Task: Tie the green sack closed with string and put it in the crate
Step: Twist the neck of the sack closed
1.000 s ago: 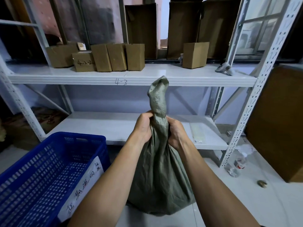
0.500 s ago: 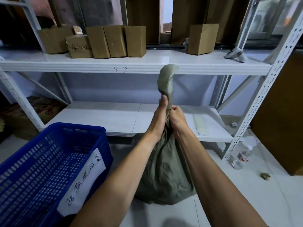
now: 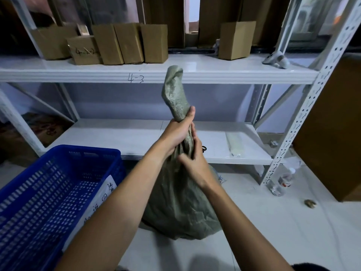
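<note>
The green sack (image 3: 175,208) stands on the floor in front of me, its twisted neck (image 3: 173,90) rising upright. My left hand (image 3: 176,132) is wrapped around the neck high up, thumb pointing upward. Just below it, my right hand (image 3: 192,163) grips the gathered cloth. A small dark loop, perhaps string (image 3: 204,148), peeks out beside my right fingers; I cannot tell what it is. The blue plastic crate (image 3: 48,192) sits on the floor at the left, with a white label on its near wall.
A white metal rack (image 3: 214,75) stands behind the sack, with cardboard boxes (image 3: 117,44) on its upper shelf and a pale strip (image 3: 233,142) on the lower one. A plastic bottle (image 3: 283,179) lies by the rack's right post. A brown panel (image 3: 332,130) stands at right.
My left hand slid up the neck and closed around it from the left. My right hand dropped lower on the gathered cloth. The camera came closer and tilted.
</note>
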`<state>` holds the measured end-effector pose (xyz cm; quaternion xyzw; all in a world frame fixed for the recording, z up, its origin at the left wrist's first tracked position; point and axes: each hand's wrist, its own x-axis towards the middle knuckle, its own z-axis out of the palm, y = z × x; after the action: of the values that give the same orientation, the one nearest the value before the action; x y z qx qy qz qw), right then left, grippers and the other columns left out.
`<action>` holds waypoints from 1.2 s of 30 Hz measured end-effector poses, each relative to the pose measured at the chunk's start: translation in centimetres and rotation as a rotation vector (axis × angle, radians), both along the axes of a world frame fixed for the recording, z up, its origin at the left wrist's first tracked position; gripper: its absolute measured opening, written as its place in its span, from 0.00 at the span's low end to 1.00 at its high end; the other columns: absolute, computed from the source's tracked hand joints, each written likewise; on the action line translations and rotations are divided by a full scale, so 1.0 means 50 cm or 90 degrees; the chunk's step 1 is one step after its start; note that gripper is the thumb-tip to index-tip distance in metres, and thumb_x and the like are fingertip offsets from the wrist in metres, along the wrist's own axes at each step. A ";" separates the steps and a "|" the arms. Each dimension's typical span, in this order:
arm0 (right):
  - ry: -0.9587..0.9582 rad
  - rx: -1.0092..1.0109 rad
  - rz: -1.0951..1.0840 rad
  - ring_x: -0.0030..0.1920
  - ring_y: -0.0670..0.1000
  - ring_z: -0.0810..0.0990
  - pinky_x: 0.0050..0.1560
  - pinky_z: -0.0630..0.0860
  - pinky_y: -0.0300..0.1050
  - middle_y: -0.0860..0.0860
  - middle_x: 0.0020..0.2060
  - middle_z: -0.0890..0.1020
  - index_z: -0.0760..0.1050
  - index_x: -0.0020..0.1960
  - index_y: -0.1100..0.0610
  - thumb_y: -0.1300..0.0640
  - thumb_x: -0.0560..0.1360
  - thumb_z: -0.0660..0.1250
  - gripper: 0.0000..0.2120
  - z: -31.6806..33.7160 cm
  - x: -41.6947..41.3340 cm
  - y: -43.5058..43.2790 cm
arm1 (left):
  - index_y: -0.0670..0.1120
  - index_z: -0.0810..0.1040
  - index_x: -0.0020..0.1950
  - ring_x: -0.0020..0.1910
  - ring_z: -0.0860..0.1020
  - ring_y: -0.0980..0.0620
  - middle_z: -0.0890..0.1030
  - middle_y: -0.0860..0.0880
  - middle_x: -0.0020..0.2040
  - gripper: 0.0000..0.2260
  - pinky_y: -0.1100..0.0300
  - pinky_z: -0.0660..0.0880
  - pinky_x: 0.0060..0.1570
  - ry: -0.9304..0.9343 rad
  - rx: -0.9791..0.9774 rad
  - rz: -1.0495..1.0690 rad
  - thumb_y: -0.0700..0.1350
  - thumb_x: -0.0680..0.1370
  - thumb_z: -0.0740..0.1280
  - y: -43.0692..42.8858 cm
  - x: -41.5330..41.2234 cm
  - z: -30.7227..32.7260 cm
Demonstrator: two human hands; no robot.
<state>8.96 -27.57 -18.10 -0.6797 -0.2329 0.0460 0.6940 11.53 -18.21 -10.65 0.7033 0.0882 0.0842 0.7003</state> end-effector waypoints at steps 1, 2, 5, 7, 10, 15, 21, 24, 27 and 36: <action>-0.042 -0.040 -0.021 0.74 0.43 0.65 0.74 0.65 0.49 0.47 0.76 0.64 0.51 0.79 0.48 0.55 0.68 0.73 0.47 -0.014 -0.005 0.007 | 0.47 0.72 0.27 0.32 0.78 0.46 0.80 0.40 0.33 0.28 0.51 0.77 0.47 -0.002 0.010 -0.024 0.69 0.73 0.65 -0.003 -0.008 0.011; -0.086 -0.081 -0.053 0.74 0.44 0.66 0.73 0.66 0.51 0.46 0.75 0.65 0.50 0.79 0.47 0.50 0.66 0.77 0.51 -0.024 -0.006 0.015 | 0.46 0.71 0.29 0.30 0.78 0.48 0.82 0.40 0.37 0.27 0.53 0.75 0.45 -0.008 0.009 -0.045 0.67 0.76 0.64 -0.005 -0.015 0.021; -0.161 -0.179 -0.152 0.70 0.49 0.70 0.68 0.70 0.54 0.46 0.71 0.70 0.54 0.78 0.46 0.38 0.62 0.78 0.53 -0.044 -0.002 0.024 | 0.45 0.66 0.31 0.26 0.79 0.55 0.84 0.36 0.47 0.26 0.59 0.72 0.36 -0.021 -0.063 -0.115 0.63 0.81 0.58 -0.014 -0.036 0.039; -0.180 -0.203 -0.178 0.65 0.51 0.74 0.64 0.72 0.55 0.48 0.66 0.74 0.61 0.74 0.47 0.37 0.62 0.76 0.46 -0.057 0.007 0.020 | 0.46 0.65 0.31 0.30 0.82 0.51 0.83 0.36 0.44 0.26 0.60 0.74 0.34 -0.009 -0.121 -0.171 0.63 0.81 0.57 -0.026 -0.047 0.028; -0.167 -0.195 -0.174 0.60 0.49 0.76 0.60 0.75 0.50 0.50 0.61 0.79 0.71 0.66 0.50 0.42 0.64 0.71 0.32 -0.071 0.010 0.016 | 0.46 0.66 0.29 0.40 0.83 0.41 0.82 0.38 0.34 0.28 0.49 0.77 0.54 0.014 -0.175 -0.233 0.65 0.80 0.58 -0.052 -0.052 -0.001; 0.002 -0.145 -0.137 0.54 0.49 0.76 0.55 0.74 0.38 0.54 0.53 0.78 0.74 0.57 0.53 0.55 0.71 0.67 0.14 -0.079 0.008 0.010 | 0.45 0.64 0.27 0.28 0.79 0.43 0.72 0.44 0.22 0.30 0.51 0.74 0.63 0.053 -0.232 -0.230 0.64 0.81 0.56 -0.082 -0.059 -0.020; 0.023 -0.104 -0.094 0.45 0.38 0.75 0.46 0.75 0.27 0.46 0.48 0.81 0.79 0.53 0.57 0.66 0.77 0.64 0.09 -0.075 0.042 0.018 | 0.44 0.74 0.33 0.36 0.83 0.47 0.81 0.43 0.33 0.26 0.51 0.74 0.55 -0.008 -0.398 -0.138 0.64 0.78 0.61 -0.029 -0.030 -0.029; 0.103 -0.063 -0.110 0.37 0.34 0.79 0.41 0.74 0.27 0.44 0.38 0.82 0.78 0.45 0.54 0.60 0.79 0.67 0.04 -0.077 0.050 0.024 | 0.43 0.80 0.53 0.52 0.83 0.51 0.85 0.46 0.52 0.27 0.57 0.78 0.54 -0.021 -0.287 -0.103 0.64 0.67 0.73 0.016 -0.037 -0.060; 0.194 -0.020 -0.128 0.36 0.50 0.83 0.43 0.78 0.40 0.57 0.34 0.82 0.74 0.39 0.59 0.56 0.79 0.68 0.11 -0.085 0.059 0.021 | 0.48 0.75 0.67 0.63 0.77 0.59 0.79 0.49 0.66 0.33 0.60 0.68 0.67 0.000 -0.053 -0.019 0.57 0.65 0.76 0.069 -0.065 -0.121; 0.235 -0.014 -0.155 0.50 0.46 0.77 0.55 0.71 0.43 0.45 0.43 0.81 0.79 0.46 0.48 0.48 0.76 0.70 0.04 -0.074 0.056 0.032 | 0.47 0.59 0.75 0.68 0.74 0.49 0.74 0.47 0.69 0.44 0.56 0.73 0.64 0.061 0.461 -0.045 0.52 0.64 0.76 0.007 -0.091 -0.280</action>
<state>11.78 -25.96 -21.79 -0.6903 -0.0178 0.0883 0.7179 6.97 -17.87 -24.64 0.9113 0.0614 0.0528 0.4037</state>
